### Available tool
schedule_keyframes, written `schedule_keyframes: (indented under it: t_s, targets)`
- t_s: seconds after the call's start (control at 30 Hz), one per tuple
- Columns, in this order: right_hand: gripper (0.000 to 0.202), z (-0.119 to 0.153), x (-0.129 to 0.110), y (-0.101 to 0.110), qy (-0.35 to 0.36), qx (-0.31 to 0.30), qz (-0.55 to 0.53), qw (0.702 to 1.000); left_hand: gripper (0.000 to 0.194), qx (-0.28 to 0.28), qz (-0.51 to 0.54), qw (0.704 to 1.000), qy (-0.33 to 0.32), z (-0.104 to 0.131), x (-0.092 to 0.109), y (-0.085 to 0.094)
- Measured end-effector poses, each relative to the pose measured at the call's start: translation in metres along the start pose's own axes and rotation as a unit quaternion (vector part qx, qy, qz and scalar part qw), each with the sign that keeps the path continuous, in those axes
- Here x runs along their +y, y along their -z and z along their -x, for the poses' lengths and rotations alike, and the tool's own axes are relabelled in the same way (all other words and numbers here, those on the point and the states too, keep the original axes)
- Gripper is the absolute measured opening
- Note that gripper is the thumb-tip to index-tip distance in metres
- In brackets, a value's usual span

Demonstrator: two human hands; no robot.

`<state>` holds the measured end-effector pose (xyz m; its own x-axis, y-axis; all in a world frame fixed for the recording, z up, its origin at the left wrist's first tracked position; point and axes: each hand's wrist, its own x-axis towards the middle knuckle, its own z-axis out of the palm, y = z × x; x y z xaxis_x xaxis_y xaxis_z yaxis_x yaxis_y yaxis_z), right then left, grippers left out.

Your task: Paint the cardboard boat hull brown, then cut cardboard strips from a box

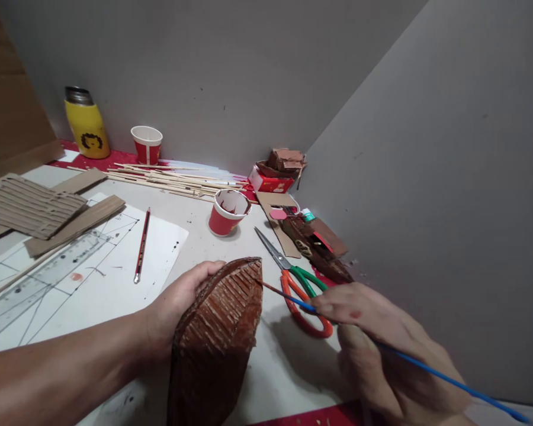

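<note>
My left hand [177, 302] grips a brown-painted model boat hull [222, 319] made of ribbed cardboard, its pointed end tilted up and away from me. The hand's fingers go out of sight behind the hull. Pinched in my right hand [377, 343] is a thin blue paintbrush [295, 300], whose dark tip meets the hull's right edge near the point. Beyond the hull stands a red paper cup [228, 222] with brown paint smeared inside its white rim. Scissors [299, 284] with one orange and one green handle lie behind the brush, close to my right hand.
On the left, a paper drawing [115, 266] carries a pencil [143, 245], a clear ruler [48, 284] and cardboard pieces [35, 204]. Thin wooden sticks [169, 178], another cup [146, 145] and a yellow bottle [87, 127] are along the back wall. Brown models [286, 163] sit at the corner.
</note>
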<state>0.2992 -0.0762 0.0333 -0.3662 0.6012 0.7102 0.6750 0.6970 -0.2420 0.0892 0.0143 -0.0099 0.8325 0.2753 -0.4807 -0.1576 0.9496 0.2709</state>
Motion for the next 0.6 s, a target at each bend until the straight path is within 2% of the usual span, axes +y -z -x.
schedule_keyframes:
  t_s: [0.13, 0.3, 0.4, 0.5, 0.6]
  targets:
    - [0.017, -0.0009, 0.0012, 0.0036, 0.004, 0.014, 0.018, 1.000, 0.036, -0.012, -0.007, 1.000, 0.000, -0.0004, 0.0006, 0.0006]
    - [0.027, 0.0023, 0.0061, -0.0001, 0.019, 0.035, 0.015, 0.999, 0.035, -0.002, -0.023, 1.000, -0.019, -0.0004, -0.0009, 0.0012]
    - [0.030, 0.0023, 0.0024, -0.0031, 0.018, 0.023, -0.015, 0.999, 0.032, -0.007, -0.010, 1.000, -0.024, -0.0006, -0.0022, 0.0016]
    - [0.029, 0.0033, -0.0006, -0.0029, 0.003, -0.025, -0.040, 0.999, 0.029, -0.014, 0.001, 1.000, -0.024, -0.0009, -0.0036, 0.0037]
    - [0.034, 0.0053, 0.0013, -0.0010, 0.003, -0.010, -0.027, 1.000, 0.031, -0.017, -0.014, 0.999, -0.028, -0.0016, -0.0051, 0.0074]
